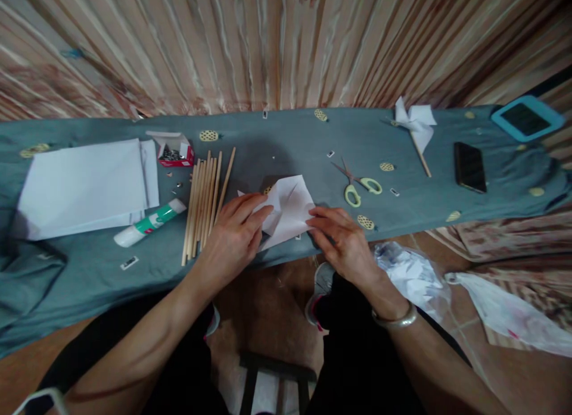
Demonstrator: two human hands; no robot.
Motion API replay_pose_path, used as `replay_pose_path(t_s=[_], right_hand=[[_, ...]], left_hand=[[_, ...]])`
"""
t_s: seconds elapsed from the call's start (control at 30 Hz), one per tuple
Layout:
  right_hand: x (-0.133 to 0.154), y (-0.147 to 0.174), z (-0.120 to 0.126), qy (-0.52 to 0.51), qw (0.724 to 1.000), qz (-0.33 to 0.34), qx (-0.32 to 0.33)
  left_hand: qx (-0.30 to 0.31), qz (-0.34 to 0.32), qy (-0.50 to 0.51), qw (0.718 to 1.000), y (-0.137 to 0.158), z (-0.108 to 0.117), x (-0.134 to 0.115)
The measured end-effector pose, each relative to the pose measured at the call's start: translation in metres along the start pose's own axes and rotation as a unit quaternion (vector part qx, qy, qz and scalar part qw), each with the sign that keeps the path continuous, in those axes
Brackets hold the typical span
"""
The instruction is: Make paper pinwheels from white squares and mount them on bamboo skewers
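A white sheet of paper, creased and partly folded, lies near the front edge of the table. My left hand pinches its left side, thumb and fingers closed round a folded flap. At the sheet's right edge, my right hand has its thumb and fingers closed on the border of the paper. Green-handled scissors rest with blades apart beyond my right hand. Several wooden sticks lie side by side just left of my left hand.
A stack of white paper, a glue tube and a red box of metal pins are on the left. To the right are a paper pinwheel, a phone and a blue-framed tablet. Plastic bags lie below the table.
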State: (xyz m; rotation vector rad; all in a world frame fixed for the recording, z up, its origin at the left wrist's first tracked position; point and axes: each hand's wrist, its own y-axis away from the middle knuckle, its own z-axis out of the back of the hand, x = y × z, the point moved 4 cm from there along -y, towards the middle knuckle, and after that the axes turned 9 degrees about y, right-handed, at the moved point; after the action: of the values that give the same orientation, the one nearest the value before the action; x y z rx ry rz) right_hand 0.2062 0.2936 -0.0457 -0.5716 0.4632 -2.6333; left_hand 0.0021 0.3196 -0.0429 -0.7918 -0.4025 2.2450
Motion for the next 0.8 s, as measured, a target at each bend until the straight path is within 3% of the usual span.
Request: replay_pose_path(t_s=[0.1, 0.2, 0.3, 0.43, 0.57, 0.8], right_hand=[[0.018, -0.002, 0.002, 0.089, 0.995, 0.029, -0.036], [0.033, -0.002, 0.000, 0.156, 0.986, 0.052, -0.040], [0.041, 0.001, -0.005, 0.157, 0.985, 0.069, -0.016], [0.039, 0.005, -0.010, 0.078, 0.995, 0.061, 0.011], [0.028, 0.002, -0.013, -0.052, 0.998, 0.003, 0.025], [0.017, -0.010, -0.030, -0.216, 0.960, -0.158, 0.075]], left_hand=[[-0.018, -0.027, 0.019, 0.999, -0.004, 0.007, -0.014], [0.000, -0.054, 0.019, 0.998, -0.002, 0.005, -0.028], [0.042, -0.057, 0.007, 0.997, 0.005, -0.004, -0.032], [0.077, -0.046, 0.013, 0.996, 0.017, -0.015, -0.026], [0.082, -0.024, 0.041, 0.995, 0.026, -0.015, -0.019], [0.065, 0.009, 0.063, 0.996, 0.030, -0.013, -0.015]])
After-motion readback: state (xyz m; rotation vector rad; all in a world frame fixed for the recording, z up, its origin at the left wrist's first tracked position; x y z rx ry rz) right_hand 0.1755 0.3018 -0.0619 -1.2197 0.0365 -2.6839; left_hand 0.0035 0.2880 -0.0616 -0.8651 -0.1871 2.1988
